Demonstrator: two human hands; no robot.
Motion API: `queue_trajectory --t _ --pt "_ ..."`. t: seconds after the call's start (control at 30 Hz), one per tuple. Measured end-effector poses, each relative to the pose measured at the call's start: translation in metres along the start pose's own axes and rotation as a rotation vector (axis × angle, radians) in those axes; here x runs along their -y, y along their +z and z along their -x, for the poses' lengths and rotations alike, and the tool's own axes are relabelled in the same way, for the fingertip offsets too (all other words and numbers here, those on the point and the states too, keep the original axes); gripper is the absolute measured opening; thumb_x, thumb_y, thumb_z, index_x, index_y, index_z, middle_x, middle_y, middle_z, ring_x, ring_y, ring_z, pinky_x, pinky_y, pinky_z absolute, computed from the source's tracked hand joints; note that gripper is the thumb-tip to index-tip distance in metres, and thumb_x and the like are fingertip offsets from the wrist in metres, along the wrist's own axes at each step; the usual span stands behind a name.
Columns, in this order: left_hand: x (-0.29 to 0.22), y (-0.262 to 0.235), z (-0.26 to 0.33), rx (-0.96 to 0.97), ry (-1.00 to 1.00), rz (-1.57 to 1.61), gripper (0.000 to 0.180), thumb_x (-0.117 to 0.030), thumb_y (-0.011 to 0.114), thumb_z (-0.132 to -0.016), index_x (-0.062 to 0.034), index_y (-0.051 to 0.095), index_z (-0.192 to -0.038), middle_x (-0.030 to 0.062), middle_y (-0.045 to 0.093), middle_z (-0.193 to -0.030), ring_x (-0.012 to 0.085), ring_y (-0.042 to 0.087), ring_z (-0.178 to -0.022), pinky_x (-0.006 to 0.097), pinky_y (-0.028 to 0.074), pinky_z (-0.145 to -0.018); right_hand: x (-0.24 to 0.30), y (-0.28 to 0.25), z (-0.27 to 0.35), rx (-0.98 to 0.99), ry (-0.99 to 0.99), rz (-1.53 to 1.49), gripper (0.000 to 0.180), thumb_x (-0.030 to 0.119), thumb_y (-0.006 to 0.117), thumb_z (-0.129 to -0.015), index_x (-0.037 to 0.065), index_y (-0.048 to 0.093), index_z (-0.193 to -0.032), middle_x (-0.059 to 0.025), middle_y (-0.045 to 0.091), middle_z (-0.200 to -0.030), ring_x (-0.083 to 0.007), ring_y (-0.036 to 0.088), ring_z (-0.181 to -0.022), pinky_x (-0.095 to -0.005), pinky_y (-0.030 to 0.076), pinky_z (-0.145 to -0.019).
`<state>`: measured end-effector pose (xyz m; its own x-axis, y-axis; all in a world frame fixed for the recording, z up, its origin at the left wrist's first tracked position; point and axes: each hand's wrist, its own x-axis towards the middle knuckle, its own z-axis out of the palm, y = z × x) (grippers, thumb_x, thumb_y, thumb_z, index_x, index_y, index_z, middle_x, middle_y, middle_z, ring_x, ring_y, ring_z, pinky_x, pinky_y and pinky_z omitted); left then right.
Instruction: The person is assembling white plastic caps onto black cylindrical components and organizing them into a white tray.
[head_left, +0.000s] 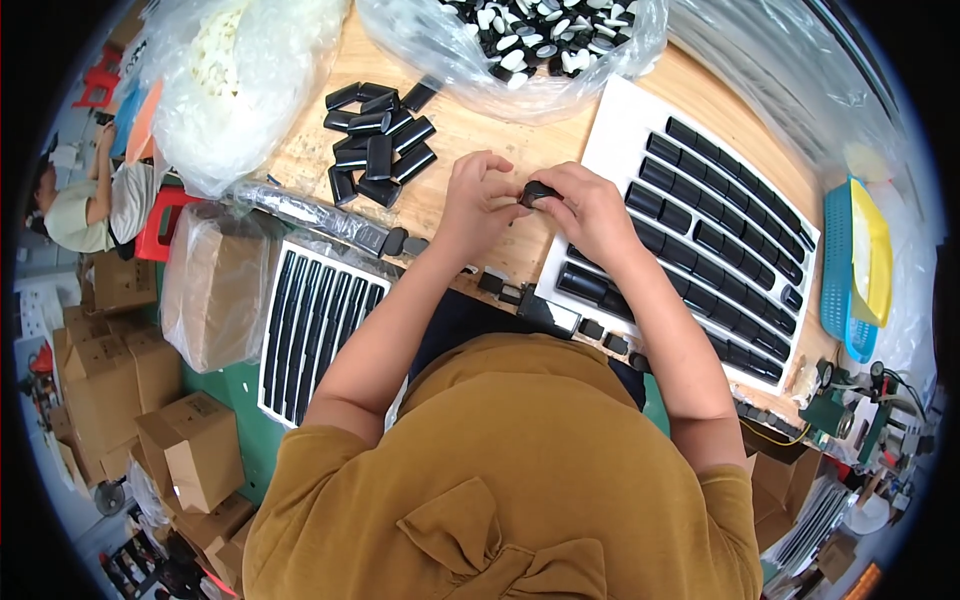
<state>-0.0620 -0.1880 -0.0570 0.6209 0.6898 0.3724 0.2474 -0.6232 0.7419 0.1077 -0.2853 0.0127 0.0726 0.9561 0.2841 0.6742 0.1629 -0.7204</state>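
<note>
Between my two hands, above the wooden table, is a small black plastic piece point(538, 193) with a rounded end. My right hand point(592, 208) pinches it between thumb and fingers. Close by on its left, my left hand point(478, 205) has curled fingers, with thumb and fingertips drawn together near the piece; what they hold is too small to make out. Under my right forearm lies a white tray point(612, 135) with rows of glossy black cylindrical pieces point(700, 202). A loose pile of similar black pieces point(379, 157) lies beyond my left hand.
A clear bag point(420, 50) of black and white oval parts and another bag point(225, 90) of pale parts lie at the back. Small black blocks point(490, 283) line the near table edge. A blue basket point(835, 270) stands right; another filled tray point(318, 330) leans left. A person point(95, 205) sits far left.
</note>
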Motion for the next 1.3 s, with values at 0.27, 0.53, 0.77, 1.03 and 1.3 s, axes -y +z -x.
queue_trajectory --t 0.27,0.53,0.77,1.03,1.3 --pt "-0.001 -0.002 0.0 -0.003 0.003 0.01 0.025 -0.01 0.087 -0.061 -0.011 0.076 -0.083 0.0053 0.059 -0.112 0.0317 0.047 -0.12 0.041 0.041 -0.1 -0.007 -0.002 0.0 -0.05 0.05 -0.106 0.025 0.003 0.072 -0.079 0.005 0.071 -0.104 -0.0124 0.068 -0.095 -0.0313 0.067 -0.081 -0.0366 0.055 -0.073" --pt "-0.001 -0.002 0.0 0.008 -0.024 0.009 0.024 -0.01 0.087 -0.062 -0.0098 0.077 -0.085 0.0052 0.058 -0.113 0.0313 0.045 -0.122 0.041 0.04 -0.102 -0.005 -0.003 -0.003 0.03 -0.038 0.021 0.026 0.003 0.072 -0.079 0.006 0.07 -0.105 -0.0119 0.067 -0.096 -0.0325 0.066 -0.086 -0.0383 0.054 -0.075" --pt "-0.007 -0.005 -0.001 0.01 -0.018 -0.023 0.028 -0.008 0.083 -0.067 -0.0096 0.076 -0.094 0.0071 0.06 -0.113 0.0294 0.05 -0.118 0.04 0.043 -0.1 -0.005 0.001 -0.001 0.04 -0.046 0.051 0.027 0.003 0.072 -0.078 0.006 0.069 -0.105 -0.0116 0.066 -0.094 -0.0332 0.065 -0.087 -0.0391 0.053 -0.076" --pt "-0.041 -0.004 -0.081 -0.093 -0.023 0.171 0.027 -0.022 0.054 -0.099 -0.0034 0.067 -0.114 0.0152 0.062 -0.111 0.0321 0.051 -0.118 0.045 0.039 -0.101 -0.009 0.001 -0.006 0.052 -0.075 0.061 0.027 0.0 0.074 -0.076 0.005 0.07 -0.103 -0.0139 0.067 -0.098 -0.0342 0.064 -0.093 -0.0392 0.053 -0.078" --pt "-0.036 0.047 -0.077 -0.055 0.134 -0.08 0.046 -0.043 0.048 -0.1 -0.0032 0.062 -0.118 0.0303 0.042 -0.136 0.0528 0.026 -0.133 0.061 0.019 -0.11 -0.021 0.007 -0.008 -0.001 -0.205 -0.04 0.021 -0.003 0.074 -0.068 0.004 0.07 -0.088 -0.0106 0.068 -0.101 -0.0366 0.062 -0.094 -0.0427 0.05 -0.079"
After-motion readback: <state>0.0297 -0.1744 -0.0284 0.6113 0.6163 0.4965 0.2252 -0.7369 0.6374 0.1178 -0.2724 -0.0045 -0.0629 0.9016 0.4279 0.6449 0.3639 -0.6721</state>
